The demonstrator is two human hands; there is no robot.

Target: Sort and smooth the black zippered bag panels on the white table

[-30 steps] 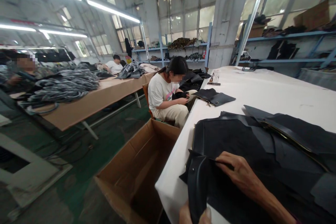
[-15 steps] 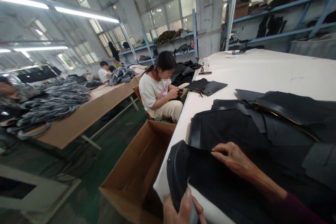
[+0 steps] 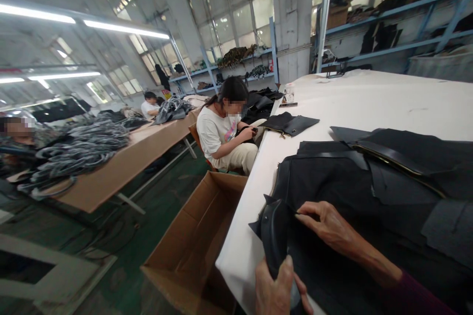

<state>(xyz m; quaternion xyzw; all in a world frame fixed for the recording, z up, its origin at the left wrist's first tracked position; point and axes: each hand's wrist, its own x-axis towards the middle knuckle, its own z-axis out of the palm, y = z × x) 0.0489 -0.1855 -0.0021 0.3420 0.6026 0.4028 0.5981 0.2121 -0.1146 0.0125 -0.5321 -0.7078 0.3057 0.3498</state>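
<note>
A black bag piece (image 3: 275,236) with a curved stiff edge lies at the near corner of the white table (image 3: 369,103). My left hand (image 3: 278,288) grips its lower end, thumb on top. My right hand (image 3: 328,229) rests flat on the black material just right of it, fingers pointing left and touching the piece's upper edge. Under and behind both hands spreads a pile of black fabric pieces (image 3: 369,182) with thin gold-coloured edges.
An open cardboard box (image 3: 192,246) stands on the green floor left of the table. A seated person in a white shirt (image 3: 221,133) works at the table's left side beside more black pieces (image 3: 290,123). A brown table (image 3: 121,162) holds grey straps. Blue shelves line the back wall.
The black piece has swung from hanging over the table's edge back up onto the table. My left hand moved right and up with it. My right hand stayed in place.
</note>
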